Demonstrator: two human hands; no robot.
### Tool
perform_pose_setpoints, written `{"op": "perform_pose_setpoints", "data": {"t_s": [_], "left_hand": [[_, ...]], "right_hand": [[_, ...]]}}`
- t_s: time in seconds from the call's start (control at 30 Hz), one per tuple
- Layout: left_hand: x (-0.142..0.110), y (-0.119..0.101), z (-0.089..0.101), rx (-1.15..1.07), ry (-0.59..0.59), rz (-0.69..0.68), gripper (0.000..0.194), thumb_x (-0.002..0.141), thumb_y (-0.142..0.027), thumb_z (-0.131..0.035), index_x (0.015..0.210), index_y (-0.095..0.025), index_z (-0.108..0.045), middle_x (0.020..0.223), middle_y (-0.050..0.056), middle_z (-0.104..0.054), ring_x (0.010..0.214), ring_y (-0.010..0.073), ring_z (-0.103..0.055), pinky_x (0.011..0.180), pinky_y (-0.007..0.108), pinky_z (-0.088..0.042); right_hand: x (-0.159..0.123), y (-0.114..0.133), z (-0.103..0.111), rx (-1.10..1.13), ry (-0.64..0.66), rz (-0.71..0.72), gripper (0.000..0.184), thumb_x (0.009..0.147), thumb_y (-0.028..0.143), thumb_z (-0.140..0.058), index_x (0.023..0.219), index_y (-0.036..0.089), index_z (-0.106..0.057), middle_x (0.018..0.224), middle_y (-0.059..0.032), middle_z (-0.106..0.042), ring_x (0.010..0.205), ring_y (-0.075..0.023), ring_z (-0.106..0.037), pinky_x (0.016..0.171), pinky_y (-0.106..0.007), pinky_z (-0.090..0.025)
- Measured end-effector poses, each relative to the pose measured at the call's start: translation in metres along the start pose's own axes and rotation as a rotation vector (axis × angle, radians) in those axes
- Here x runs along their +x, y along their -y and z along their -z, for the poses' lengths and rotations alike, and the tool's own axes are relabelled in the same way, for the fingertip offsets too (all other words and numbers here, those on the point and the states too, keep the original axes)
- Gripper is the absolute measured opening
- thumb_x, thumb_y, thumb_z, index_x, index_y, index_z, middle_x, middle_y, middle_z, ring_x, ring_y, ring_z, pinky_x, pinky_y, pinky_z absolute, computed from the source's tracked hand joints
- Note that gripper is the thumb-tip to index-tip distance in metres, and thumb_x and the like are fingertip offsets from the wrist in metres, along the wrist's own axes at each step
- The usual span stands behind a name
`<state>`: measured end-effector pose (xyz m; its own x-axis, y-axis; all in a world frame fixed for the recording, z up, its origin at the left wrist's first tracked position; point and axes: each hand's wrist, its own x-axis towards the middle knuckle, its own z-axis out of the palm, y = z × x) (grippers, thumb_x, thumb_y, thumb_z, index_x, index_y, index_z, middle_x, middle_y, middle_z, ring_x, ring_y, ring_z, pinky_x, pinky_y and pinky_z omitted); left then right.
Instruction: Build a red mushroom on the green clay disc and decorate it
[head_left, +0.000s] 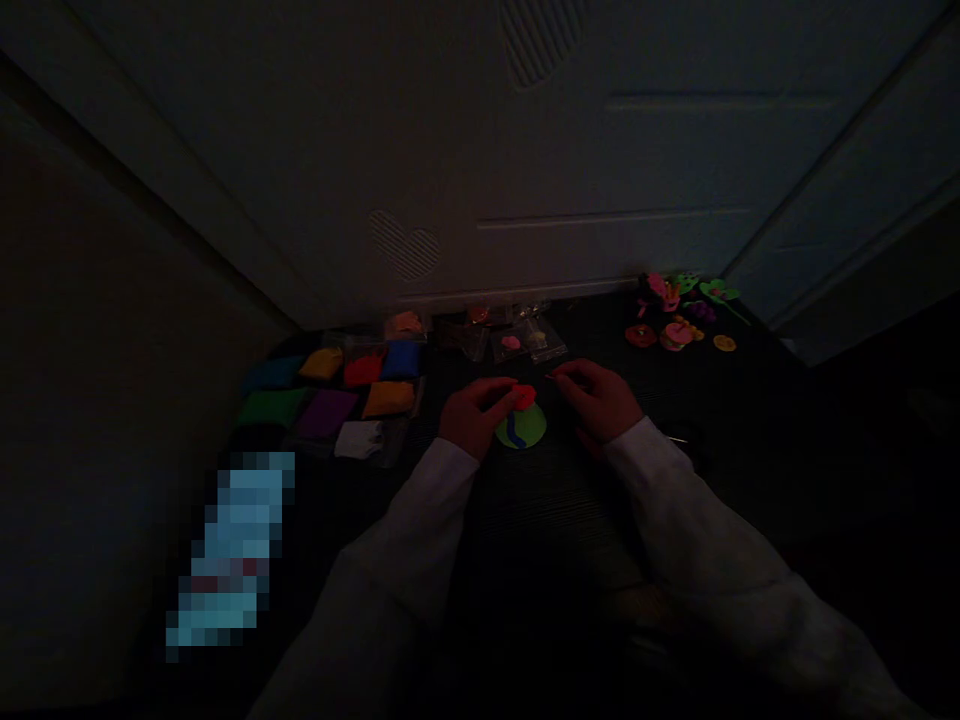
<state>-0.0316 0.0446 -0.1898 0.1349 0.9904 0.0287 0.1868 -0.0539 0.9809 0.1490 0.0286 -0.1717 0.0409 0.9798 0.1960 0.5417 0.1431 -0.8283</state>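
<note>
A flat, round green clay disc (531,432) with a curved blue clay strip (514,430) on it lies on the dark table. At its far edge is a bright red clay piece (525,398), pinched between the thumb and fingers of my left hand (474,412). To the right, a short way from the disc, my right hand (604,400) is closed in a pinch. A tiny thin reddish tip shows at its fingertips, too small and dark to name. Something reddish, partly hidden, lies under my right wrist.
Bags of coloured clay, among them a purple one (327,413) and a white one (360,439), lie on the left. Small clear bags (529,342) lie behind my hands. Finished clay figures (677,335) stand back right. A pixelated bright patch (236,550) is at lower left.
</note>
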Motion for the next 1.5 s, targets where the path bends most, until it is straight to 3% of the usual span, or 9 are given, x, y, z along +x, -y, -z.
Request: {"op": "perform_pose_setpoints", "data": {"t_s": [0.5, 0.73, 0.83, 1.0, 1.13, 1.3, 1.5], "left_hand": [[0.005, -0.005, -0.004, 0.228, 0.017, -0.164, 0.023, 0.068, -0.035, -0.063, 0.087, -0.025, -0.069, 0.095, 0.003, -0.066, 0.093, 0.0208, -0.057, 0.087, 0.035, -0.04], [0.007, 0.004, -0.006, 0.191, 0.055, -0.201, 0.038, 0.075, -0.036, -0.054, 0.109, -0.02, -0.057, 0.095, 0.004, -0.067, 0.087, 0.0174, -0.061, 0.079, 0.03, -0.046], [0.008, 0.005, -0.003, 0.243, 0.008, -0.212, 0.034, 0.08, -0.033, -0.047, 0.108, -0.018, -0.056, 0.094, 0.005, -0.067, 0.086, 0.017, -0.061, 0.077, 0.03, -0.047], [0.004, 0.002, 0.004, 0.467, -0.129, -0.258, 0.019, 0.073, -0.022, -0.051, 0.086, -0.019, -0.065, 0.091, 0.005, -0.066, 0.091, 0.0209, -0.056, 0.083, 0.035, -0.042], [0.001, 0.001, 0.003, 0.616, -0.072, -0.332, 0.014, 0.069, -0.023, -0.056, 0.077, -0.019, -0.067, 0.086, 0.004, -0.067, 0.089, 0.0208, -0.055, 0.087, 0.037, -0.039], [0.001, 0.002, 0.0, 0.735, 0.024, -0.373, 0.02, 0.069, -0.031, -0.058, 0.081, -0.018, -0.068, 0.088, 0.004, -0.068, 0.09, 0.0215, -0.054, 0.086, 0.037, -0.039], [-0.002, 0.003, -0.001, 0.837, 0.034, -0.357, 0.022, 0.07, -0.037, -0.058, 0.084, -0.023, -0.068, 0.094, 0.001, -0.067, 0.098, 0.024, -0.048, 0.086, 0.04, -0.036]], "right_hand": [[-0.002, 0.001, -0.005, -0.021, 0.023, 0.062, 0.018, 0.077, 0.029, -0.051, 0.088, 0.019, -0.063, 0.086, -0.0051, -0.064, 0.08, -0.0186, -0.059, 0.074, -0.035, -0.045], [-0.002, 0.002, -0.012, 0.019, 0.109, 0.178, 0.025, 0.077, 0.03, -0.054, 0.1, 0.02, -0.061, 0.093, -0.0043, -0.064, 0.087, -0.0158, -0.058, 0.079, -0.031, -0.045], [-0.001, 0.001, -0.014, 0.02, 0.124, 0.197, 0.025, 0.077, 0.032, -0.055, 0.099, 0.021, -0.062, 0.093, -0.0046, -0.064, 0.087, -0.0162, -0.058, 0.079, -0.031, -0.044], [0.0, 0.002, -0.013, 0.012, 0.124, 0.198, 0.018, 0.077, 0.028, -0.056, 0.09, 0.02, -0.065, 0.089, -0.0042, -0.064, 0.086, -0.016, -0.058, 0.079, -0.031, -0.044], [0.0, 0.003, -0.013, 0.018, 0.092, 0.156, 0.016, 0.075, 0.027, -0.057, 0.087, 0.017, -0.065, 0.086, -0.0046, -0.064, 0.084, -0.0162, -0.058, 0.076, -0.031, -0.044], [0.001, 0.002, -0.014, 0.031, 0.068, 0.102, 0.019, 0.075, 0.028, -0.057, 0.087, 0.016, -0.064, 0.085, -0.0053, -0.065, 0.081, -0.0166, -0.059, 0.072, -0.031, -0.045], [0.002, 0.002, -0.013, 0.037, 0.042, 0.067, 0.019, 0.074, 0.028, -0.057, 0.087, 0.016, -0.064, 0.085, -0.0044, -0.065, 0.078, -0.0151, -0.059, 0.071, -0.029, -0.046]]}}
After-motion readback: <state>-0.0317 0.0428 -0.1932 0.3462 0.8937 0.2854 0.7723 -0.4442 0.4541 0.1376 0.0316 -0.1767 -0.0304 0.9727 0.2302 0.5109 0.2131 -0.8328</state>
